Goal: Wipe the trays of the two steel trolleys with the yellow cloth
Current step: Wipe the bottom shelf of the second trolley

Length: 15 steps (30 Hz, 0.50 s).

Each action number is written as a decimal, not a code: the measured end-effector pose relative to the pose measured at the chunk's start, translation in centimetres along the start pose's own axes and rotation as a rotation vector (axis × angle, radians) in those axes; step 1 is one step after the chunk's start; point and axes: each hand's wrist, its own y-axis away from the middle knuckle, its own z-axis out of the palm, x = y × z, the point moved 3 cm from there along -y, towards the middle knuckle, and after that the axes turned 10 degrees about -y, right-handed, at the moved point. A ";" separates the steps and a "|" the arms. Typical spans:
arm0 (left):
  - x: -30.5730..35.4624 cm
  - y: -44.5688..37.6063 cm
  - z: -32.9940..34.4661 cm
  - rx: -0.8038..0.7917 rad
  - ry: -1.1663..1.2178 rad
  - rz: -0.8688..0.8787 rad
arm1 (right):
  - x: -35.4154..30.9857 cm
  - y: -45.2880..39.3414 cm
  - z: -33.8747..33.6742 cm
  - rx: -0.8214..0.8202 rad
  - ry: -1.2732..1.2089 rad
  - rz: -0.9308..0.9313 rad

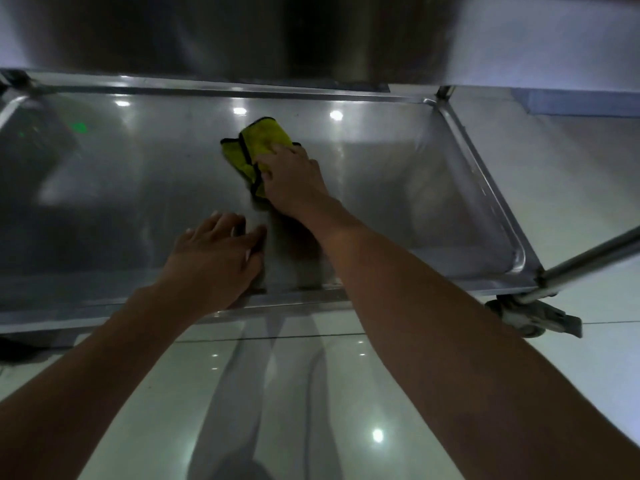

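One tray (467, 161) underway: my right hand (294, 178) presses the yellow cloth (256, 147) flat mid-tray; left hand (214, 251) rests open nearer me; remaining trays unseen.

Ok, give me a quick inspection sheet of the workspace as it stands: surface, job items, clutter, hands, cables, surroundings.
Surface: steel tray of a trolley, shiny, with ceiling lights reflected; low raised rim all round.
Job's things: yellow cloth with dark edging, bunched, lying on the tray near its middle.
Clutter: nothing seen on the tray besides the cloth.
Hands: right hand presses on the cloth, fingers spread; left hand rests flat on the tray near the front rim, holding nothing.
Cables: nothing seen.
Surroundings: glossy tiled floor; trolley castor and tubular frame post at the right; steel panel behind the tray.
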 end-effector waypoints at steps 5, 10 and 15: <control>0.1 0.1 -0.1 -0.007 0.053 -0.035 | 8.9 3.8 -6.3 0.160 0.042 0.161; 0.2 0.1 -0.2 0.009 0.062 -0.041 | 17.3 9.7 -12.3 0.280 0.110 0.334; 0.7 0.0 -0.4 0.013 0.080 -0.054 | 20.5 13.1 -14.2 0.299 0.126 0.457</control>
